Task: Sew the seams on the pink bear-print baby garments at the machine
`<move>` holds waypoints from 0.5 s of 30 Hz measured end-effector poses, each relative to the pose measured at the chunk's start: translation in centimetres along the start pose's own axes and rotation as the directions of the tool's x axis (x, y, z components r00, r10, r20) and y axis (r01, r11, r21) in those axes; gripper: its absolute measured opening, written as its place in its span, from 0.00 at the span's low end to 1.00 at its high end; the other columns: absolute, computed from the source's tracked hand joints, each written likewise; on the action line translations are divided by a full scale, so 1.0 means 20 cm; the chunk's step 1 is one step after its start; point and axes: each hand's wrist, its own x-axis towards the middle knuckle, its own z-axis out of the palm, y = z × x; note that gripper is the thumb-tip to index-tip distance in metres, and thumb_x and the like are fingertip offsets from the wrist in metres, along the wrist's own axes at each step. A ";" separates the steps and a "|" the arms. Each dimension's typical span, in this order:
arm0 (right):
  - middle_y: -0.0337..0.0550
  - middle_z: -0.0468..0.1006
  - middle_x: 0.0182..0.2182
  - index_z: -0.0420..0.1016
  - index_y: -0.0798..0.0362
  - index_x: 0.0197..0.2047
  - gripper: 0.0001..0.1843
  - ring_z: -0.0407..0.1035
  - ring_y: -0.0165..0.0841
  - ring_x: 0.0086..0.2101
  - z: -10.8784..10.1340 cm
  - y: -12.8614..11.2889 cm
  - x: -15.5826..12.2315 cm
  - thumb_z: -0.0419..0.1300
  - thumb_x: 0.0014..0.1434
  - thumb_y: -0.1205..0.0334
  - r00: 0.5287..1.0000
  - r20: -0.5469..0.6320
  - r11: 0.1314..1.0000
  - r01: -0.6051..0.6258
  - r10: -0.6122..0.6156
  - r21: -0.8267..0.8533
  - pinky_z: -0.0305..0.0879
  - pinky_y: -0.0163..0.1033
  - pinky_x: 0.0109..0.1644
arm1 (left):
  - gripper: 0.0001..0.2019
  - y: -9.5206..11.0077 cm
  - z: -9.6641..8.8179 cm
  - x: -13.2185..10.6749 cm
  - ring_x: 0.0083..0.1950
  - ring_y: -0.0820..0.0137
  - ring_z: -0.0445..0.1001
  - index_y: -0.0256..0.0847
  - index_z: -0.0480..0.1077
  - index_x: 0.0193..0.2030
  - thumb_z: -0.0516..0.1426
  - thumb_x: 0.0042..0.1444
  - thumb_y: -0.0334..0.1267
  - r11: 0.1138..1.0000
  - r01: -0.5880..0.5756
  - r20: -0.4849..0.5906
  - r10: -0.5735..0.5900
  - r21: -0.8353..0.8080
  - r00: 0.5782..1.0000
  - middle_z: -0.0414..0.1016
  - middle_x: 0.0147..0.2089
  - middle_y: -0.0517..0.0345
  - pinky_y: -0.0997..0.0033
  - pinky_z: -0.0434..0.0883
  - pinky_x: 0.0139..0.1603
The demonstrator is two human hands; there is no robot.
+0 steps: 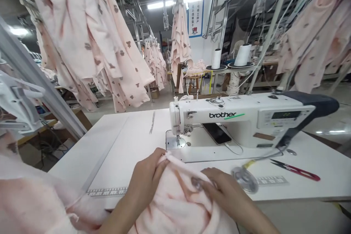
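Pink plush fabric (175,204) sits bunched at the bench (137,135) front edge. Left hand (148,173): fingers clamped on its top edge. Right hand (221,184): fingers clamped on a fold. Edge not yet under presser foot (178,142), so likely no stitching underway; finished seams: can't tell. Brother sewing machine (236,117) behind, thread snips (296,170) right.

From my end I see pale-pink soft cloth (178,204), hanging pale-pink fabric garments (87,40) scattered with grey-brown patches, a white long-armed sewing machine (242,131) lettered in black, slim red-and-black snips (297,171), a flat white desk (128,146).
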 end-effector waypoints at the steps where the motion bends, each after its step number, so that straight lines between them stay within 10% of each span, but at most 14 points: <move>1: 0.40 0.72 0.41 0.72 0.47 0.42 0.09 0.65 0.38 0.41 0.00 -0.03 0.00 0.54 0.59 0.58 0.998 -0.012 0.998 0.055 -0.055 0.009 0.62 0.39 0.43 | 0.10 0.03 -0.01 -0.01 0.35 0.72 0.68 0.46 0.65 0.40 0.45 0.60 0.43 0.998 -0.048 0.025 0.047 0.033 0.999 0.70 0.34 0.63 0.73 0.61 0.37; 5: 0.39 0.66 0.51 0.65 0.43 0.53 0.16 0.61 0.34 0.49 0.03 -0.18 0.06 0.53 0.62 0.60 0.964 -0.125 0.957 0.251 -0.234 0.145 0.60 0.37 0.51 | 0.11 0.09 0.02 -0.05 0.45 0.72 0.69 0.47 0.68 0.39 0.45 0.60 0.37 0.976 -0.200 0.126 0.210 -0.086 0.970 0.69 0.43 0.61 0.74 0.63 0.46; 11: 0.34 0.74 0.32 0.72 0.48 0.39 0.07 0.67 0.28 0.33 0.06 -0.26 0.09 0.54 0.60 0.66 0.966 -0.071 0.952 0.258 -0.249 0.163 0.62 0.31 0.37 | 0.06 0.07 0.12 -0.09 0.38 0.69 0.73 0.44 0.63 0.37 0.55 0.52 0.39 0.944 0.150 -0.110 -0.189 -0.295 0.976 0.73 0.36 0.61 0.73 0.68 0.36; 15: 0.33 0.71 0.24 0.69 0.51 0.31 0.04 0.66 0.27 0.26 0.00 -0.27 0.09 0.54 0.55 0.69 0.986 0.060 0.988 0.152 -0.154 0.038 0.56 0.29 0.27 | 0.09 0.03 0.14 -0.09 0.39 0.72 0.74 0.46 0.62 0.41 0.53 0.51 0.33 0.980 0.054 -0.030 -0.061 -0.194 0.998 0.75 0.38 0.64 0.73 0.70 0.38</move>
